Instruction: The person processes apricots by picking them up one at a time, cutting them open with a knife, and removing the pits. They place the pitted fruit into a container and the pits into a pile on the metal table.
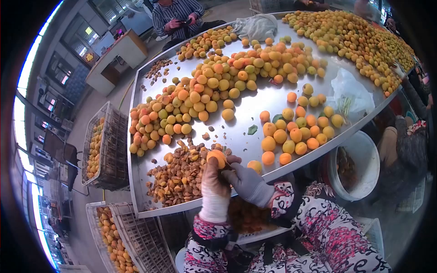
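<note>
Both gloved hands met at the desk (255, 111) edge: the left hand (214, 184) clamped an apricot (216, 158), the right hand (248, 182) pressed fingers against it. Just beyond lay a heap of pits (175, 175). With soft fruit, a slip could bruise flesh or drop it. Farther off, apricot piles (218, 86) spread.

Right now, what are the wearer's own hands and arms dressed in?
The left hand wears a pale, whitish knitted glove with a ribbed cuff. The right hand wears a grey fabric glove. Both arms are covered by loose sleeves in a white, black and pink-red floral print, gathered at the wrists by dark cuffs.
</note>
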Tool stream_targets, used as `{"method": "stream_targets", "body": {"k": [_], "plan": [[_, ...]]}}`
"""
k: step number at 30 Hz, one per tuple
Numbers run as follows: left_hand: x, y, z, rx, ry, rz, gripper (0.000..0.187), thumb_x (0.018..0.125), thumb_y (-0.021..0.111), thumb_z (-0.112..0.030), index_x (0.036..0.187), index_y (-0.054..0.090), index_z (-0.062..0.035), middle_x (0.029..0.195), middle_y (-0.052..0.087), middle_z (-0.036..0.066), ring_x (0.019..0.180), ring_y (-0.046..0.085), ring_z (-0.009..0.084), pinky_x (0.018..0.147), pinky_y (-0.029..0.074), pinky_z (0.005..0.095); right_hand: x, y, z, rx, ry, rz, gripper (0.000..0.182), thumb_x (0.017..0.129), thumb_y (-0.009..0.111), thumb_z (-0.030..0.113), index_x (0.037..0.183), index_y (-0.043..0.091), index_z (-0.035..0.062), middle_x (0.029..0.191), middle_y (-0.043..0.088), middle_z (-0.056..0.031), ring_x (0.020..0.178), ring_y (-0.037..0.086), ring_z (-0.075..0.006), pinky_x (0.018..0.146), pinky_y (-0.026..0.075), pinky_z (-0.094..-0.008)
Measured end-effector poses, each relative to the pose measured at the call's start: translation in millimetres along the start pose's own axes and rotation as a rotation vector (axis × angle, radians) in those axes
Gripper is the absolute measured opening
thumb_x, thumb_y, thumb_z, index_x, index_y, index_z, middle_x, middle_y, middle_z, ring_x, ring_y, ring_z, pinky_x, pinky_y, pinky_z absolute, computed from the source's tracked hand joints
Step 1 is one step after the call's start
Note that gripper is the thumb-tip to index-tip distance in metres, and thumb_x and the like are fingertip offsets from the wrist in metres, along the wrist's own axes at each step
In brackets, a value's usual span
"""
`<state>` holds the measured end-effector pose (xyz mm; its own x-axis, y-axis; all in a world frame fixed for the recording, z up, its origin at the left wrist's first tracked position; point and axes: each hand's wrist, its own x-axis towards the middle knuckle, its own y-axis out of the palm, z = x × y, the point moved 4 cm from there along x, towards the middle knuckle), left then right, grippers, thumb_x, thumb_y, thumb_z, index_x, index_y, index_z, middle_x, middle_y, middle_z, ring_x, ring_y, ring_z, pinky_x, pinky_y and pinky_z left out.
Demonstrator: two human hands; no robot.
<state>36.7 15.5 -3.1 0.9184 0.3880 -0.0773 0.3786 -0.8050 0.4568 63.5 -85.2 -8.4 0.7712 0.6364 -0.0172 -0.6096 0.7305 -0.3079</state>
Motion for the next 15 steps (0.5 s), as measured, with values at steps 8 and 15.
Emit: {"method": "stream_targets", "body": {"k": [8,15], "plan": [[-4.5,2.4,-10.0,-0.067,-0.053,0.028,0.05,0.084,0.061,-0.028,0.122,0.042,-0.0013,0.102,0.057,0.009,0.102,0.052,0.0197,0.09,0.041,0.0314,0.0,-25.9,4.3,-0.139,-0.011,0.008,0.035,0.09,0.047,0.033,0.107,0.053,0.0026,0.077,0.061,-0.0197,0.076,0.06,-0.0365,0.063,0.047,-0.0398],[-4.9,2.9,14.0,-0.154,-0.04,-0.074,0.047,0.081,0.065,-0.033,0.111,0.05,-0.0005,0.093,0.06,0.013,0.085,0.058,0.0213,0.079,0.048,0.0304,-8.3,-9.2,-2.6,0.066,-0.04,-0.147,0.034,0.09,0.047,0.03,0.109,0.052,0.0029,0.076,0.061,-0.0185,0.075,0.061,-0.0359,0.062,0.047,-0.0387]]}}
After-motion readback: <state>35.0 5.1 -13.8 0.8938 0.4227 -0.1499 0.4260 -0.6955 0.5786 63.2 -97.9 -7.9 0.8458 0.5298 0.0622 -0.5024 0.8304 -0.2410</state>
